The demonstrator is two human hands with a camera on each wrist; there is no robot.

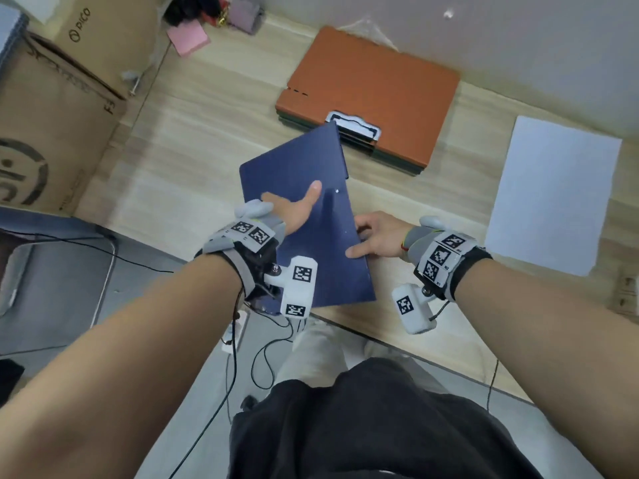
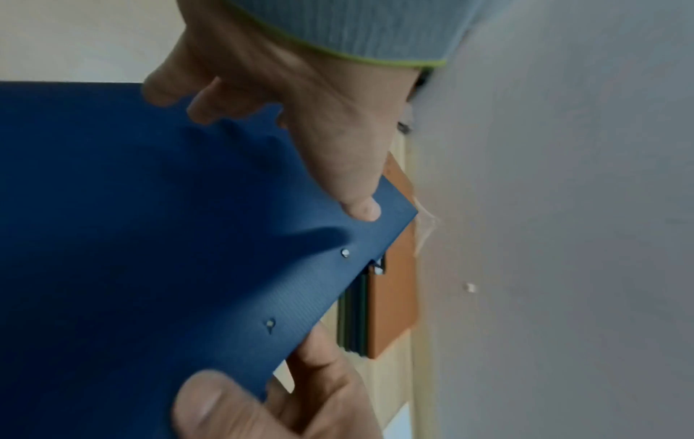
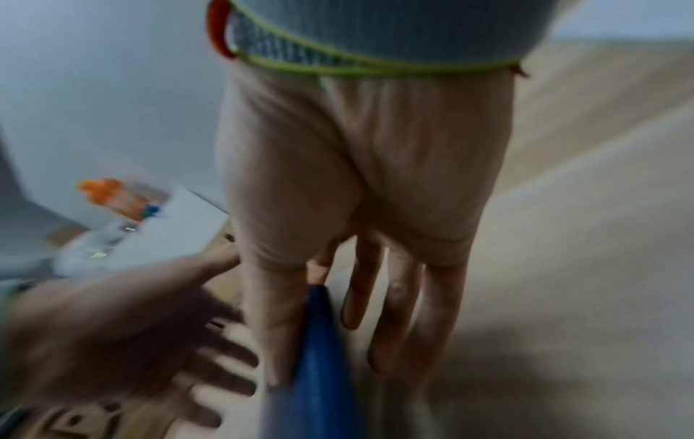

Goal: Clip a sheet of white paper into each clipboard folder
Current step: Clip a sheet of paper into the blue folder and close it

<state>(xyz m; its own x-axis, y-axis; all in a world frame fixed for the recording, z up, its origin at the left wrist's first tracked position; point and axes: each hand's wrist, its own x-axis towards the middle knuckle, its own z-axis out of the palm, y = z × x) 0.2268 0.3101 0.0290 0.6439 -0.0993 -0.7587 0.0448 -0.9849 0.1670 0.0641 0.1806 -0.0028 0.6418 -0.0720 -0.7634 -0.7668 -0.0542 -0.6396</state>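
A dark blue clipboard folder (image 1: 297, 167) is closed and held tilted above the wooden table (image 1: 193, 140). My left hand (image 1: 294, 210) grips its near left part, thumb flat on the cover (image 2: 356, 193) and fingers underneath. My right hand (image 1: 375, 236) pinches the folder's right edge (image 3: 315, 356), thumb on one face and fingers on the other. Two rivets (image 2: 345, 253) show on the cover. A stack of folders with an orange one (image 1: 373, 81) on top lies behind, its metal clip (image 1: 352, 126) facing me. The white paper (image 1: 553, 191) lies at the right.
Cardboard boxes (image 1: 52, 115) stand at the table's left end and a pink pad (image 1: 188, 38) lies at the far side. A wall (image 1: 518, 46) runs right behind the orange stack. Cables and a power strip (image 1: 235, 330) lie on the floor below the table's near edge.
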